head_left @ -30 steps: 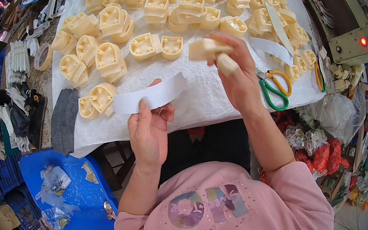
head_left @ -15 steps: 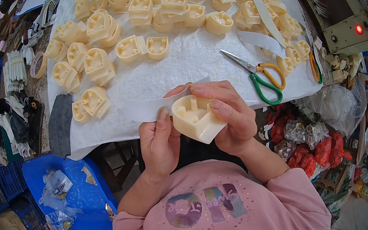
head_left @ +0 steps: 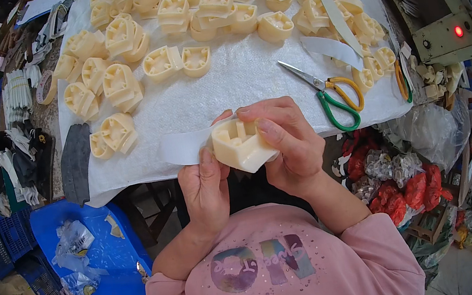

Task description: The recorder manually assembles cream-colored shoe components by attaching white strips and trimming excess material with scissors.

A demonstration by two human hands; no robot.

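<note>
Between my hands, in front of my chest, is a cream plastic heel-shaped part (head_left: 241, 153), hollow on top with small posts inside. My right hand (head_left: 289, 146) grips its right side, thumb on the rim and fingers behind. My left hand (head_left: 205, 188) pinches the part's left side, its thumb against a white strip (head_left: 185, 148). One end of the strip lies along the part's far side; the other sticks out to the left. Scissors (head_left: 324, 90) with one green and one yellow handle rest spread on the table to the right.
Many similar cream parts (head_left: 175, 12) crowd the far half of the white-covered table (head_left: 182, 110). Two loose strips (head_left: 334, 52) lie at the right. A dark grey piece (head_left: 76, 164) hangs over the left edge. A blue chair (head_left: 106, 274) stands at lower left, a control box (head_left: 447, 39) at right.
The cream part has turned and shifted slightly left and up in my hands. The strip's free end now curls more. My view has shifted slightly.
</note>
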